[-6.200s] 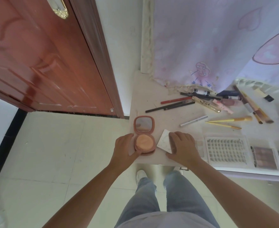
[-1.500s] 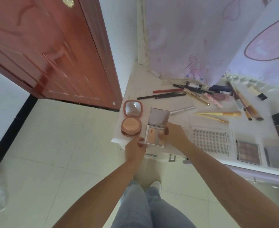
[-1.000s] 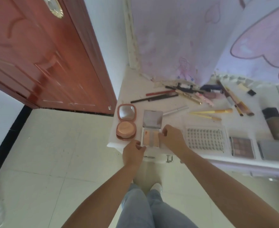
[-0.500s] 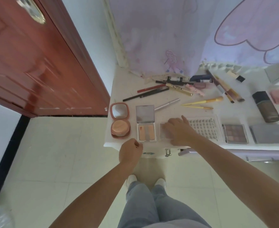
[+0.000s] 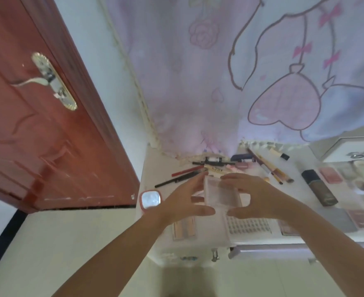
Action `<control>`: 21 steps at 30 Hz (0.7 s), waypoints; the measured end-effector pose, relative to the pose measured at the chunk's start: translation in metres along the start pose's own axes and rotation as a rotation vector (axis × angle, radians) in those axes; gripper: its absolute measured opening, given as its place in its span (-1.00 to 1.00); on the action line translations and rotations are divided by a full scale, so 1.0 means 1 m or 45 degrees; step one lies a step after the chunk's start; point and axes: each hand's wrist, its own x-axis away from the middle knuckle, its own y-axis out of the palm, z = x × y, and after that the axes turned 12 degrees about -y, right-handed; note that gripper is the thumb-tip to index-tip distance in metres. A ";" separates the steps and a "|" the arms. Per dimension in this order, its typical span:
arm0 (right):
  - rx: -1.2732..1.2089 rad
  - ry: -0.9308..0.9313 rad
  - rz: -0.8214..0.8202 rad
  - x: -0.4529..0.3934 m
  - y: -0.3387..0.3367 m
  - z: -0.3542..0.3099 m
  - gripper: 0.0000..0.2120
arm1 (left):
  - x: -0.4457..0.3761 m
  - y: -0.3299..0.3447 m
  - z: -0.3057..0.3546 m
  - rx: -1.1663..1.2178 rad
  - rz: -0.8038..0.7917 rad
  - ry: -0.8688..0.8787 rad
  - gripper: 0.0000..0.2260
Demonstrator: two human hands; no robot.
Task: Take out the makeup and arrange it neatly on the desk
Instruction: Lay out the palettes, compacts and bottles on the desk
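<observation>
Both hands lifted over desk point(image 5: 155, 168), left hand point(image 5: 183, 200) and right hand point(image 5: 256, 196) pinching clear case point(image 5: 220, 192) edges at 9 and 3 o'clock; contents blurred, left wrist hiding pink compact point(image 5: 150, 199) base.

My way to the white desk's bare back-left corner point(image 5: 155, 163) is open (long thin pencils point(image 5: 178, 177) border it).
</observation>
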 end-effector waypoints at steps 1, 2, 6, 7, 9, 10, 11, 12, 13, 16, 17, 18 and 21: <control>0.023 -0.003 0.022 0.003 -0.008 -0.003 -0.36 | 0.000 0.000 0.009 0.039 -0.025 0.051 -0.30; 0.062 -0.021 0.052 0.005 -0.014 -0.006 -0.37 | 0.000 -0.001 0.017 0.084 -0.044 0.086 -0.34; -0.157 -0.067 0.364 0.004 -0.033 -0.013 -0.44 | -0.007 -0.002 0.037 0.356 -0.049 0.144 -0.40; -0.314 -0.011 0.471 0.002 -0.036 -0.016 -0.48 | -0.008 -0.003 0.042 0.397 -0.009 0.164 -0.39; -0.622 0.098 0.669 -0.003 -0.041 -0.021 -0.61 | -0.010 -0.005 0.056 0.402 0.107 0.200 -0.36; -0.753 0.134 0.761 -0.006 -0.043 -0.024 -0.68 | -0.011 -0.007 0.063 0.365 0.159 0.212 -0.38; -0.820 0.153 0.834 -0.009 -0.046 -0.027 -0.73 | -0.011 -0.008 0.070 0.317 0.183 0.222 -0.43; -0.812 0.171 0.885 -0.011 -0.050 -0.030 -0.76 | -0.012 -0.010 0.076 0.283 0.176 0.222 -0.49; -0.753 0.187 0.911 -0.012 -0.054 -0.033 -0.78 | -0.012 -0.013 0.082 0.284 0.160 0.203 -0.59; -0.667 0.196 0.876 -0.014 -0.066 -0.037 -0.82 | -0.013 -0.018 0.095 0.353 0.189 0.101 -0.88; -0.647 0.190 0.828 -0.015 -0.068 -0.038 -0.83 | -0.012 -0.019 0.097 0.312 0.200 0.076 -0.91; -0.603 0.193 0.793 -0.016 -0.070 -0.039 -0.83 | -0.012 -0.020 0.098 0.242 0.189 0.055 -0.90; -0.521 0.203 0.860 -0.022 -0.073 -0.040 -0.83 | -0.012 -0.017 0.098 0.164 0.142 0.000 -0.88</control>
